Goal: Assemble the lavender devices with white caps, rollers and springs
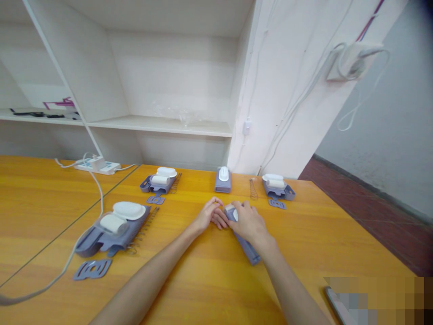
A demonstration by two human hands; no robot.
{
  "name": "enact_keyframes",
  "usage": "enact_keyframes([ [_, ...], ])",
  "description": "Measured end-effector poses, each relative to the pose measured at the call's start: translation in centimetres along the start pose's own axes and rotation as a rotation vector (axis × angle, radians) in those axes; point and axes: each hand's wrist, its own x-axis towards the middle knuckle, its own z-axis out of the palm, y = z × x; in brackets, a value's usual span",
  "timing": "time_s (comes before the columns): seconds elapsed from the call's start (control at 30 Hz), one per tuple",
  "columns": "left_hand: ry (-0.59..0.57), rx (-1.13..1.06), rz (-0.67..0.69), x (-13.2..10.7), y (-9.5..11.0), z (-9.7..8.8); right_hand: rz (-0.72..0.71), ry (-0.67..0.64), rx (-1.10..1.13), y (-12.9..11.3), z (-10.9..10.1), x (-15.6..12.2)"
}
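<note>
So nearest to us, bottom right, some flat dark-edged thing (pixel 333 300) lay on the wooden table (pixel 209 284), mostly lost under blocky blur, so we couldn't tell what it was. Off to our left was a slotted grey plate (pixel 93 269), and just past it a grey-purple holder (pixel 135 229) with a white oval piece (pixel 129 210) and a white roll (pixel 113 223) on it, plus a wire coil (pixel 144 230) along its right side. Right in front of us, a grey-purple case (pixel 246 249) lay slantwise on the tabletop. We had our right hand (pixel 249 221) clamped over its far end, partly covering a white oval patch (pixel 236 215). Our left hand (pixel 208 216) was just beside that same end, fingers bent, and honestly we couldn't tell if they were touching or pinching anything. Further back we had a row going: a back-left holder (pixel 165 186) with its own roll and oval, a second case (pixel 223 186) in the middle with a white oval on it, and a back-right holder (pixel 274 191) kitted out much the same. Behind those, to the left, sat a white power strip (pixel 110 169), then the white shelving (pixel 162 126) with some clear plastic on it.
</note>
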Motion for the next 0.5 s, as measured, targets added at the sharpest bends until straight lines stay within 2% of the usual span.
enact_keyframes([
  [0.1,0.041,0.042,0.011,0.0,-0.2,0.0,0.068,-0.032,-0.065,1.0,0.1,0.2],
  [0.2,0.064,0.071,0.013,0.0,-0.2,0.0,0.129,-0.069,-0.094,3.4,-0.3,0.8],
  [0.43,0.075,0.126,0.019,-0.2,0.0,0.3,0.276,-0.033,-0.036,12.1,-0.3,2.4],
  [0.5,0.076,0.137,0.018,-0.1,-0.1,0.2,0.325,0.016,-0.004,14.6,0.0,2.6],
])
